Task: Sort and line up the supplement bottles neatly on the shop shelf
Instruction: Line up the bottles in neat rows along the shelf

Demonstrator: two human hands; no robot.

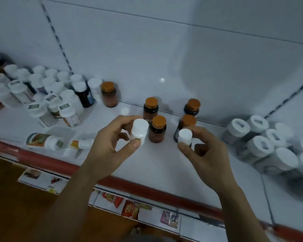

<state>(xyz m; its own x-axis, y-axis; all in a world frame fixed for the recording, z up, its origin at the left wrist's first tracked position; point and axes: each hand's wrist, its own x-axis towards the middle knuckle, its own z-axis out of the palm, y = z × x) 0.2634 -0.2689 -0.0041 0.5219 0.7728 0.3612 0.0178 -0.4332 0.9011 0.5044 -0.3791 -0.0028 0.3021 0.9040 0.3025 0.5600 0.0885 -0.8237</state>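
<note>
You've got 5 orange-cap bottles [157,131] standing. 2 small white-cap bottles [138,130], 1 per hand: left hand [110,144], right hand [206,152]. Min. 2 lying bottles [40,139] front left. White-cap left group [47,88] and right group [260,145]: blurred, qty not confirmed.

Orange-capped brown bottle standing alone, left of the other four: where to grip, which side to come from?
Probably the round orange cap, from above and the front-right. The orange-capped brown bottle stands upright with its cap clear; the white back wall is close behind and a white-capped bottle sits close on its left.
</note>
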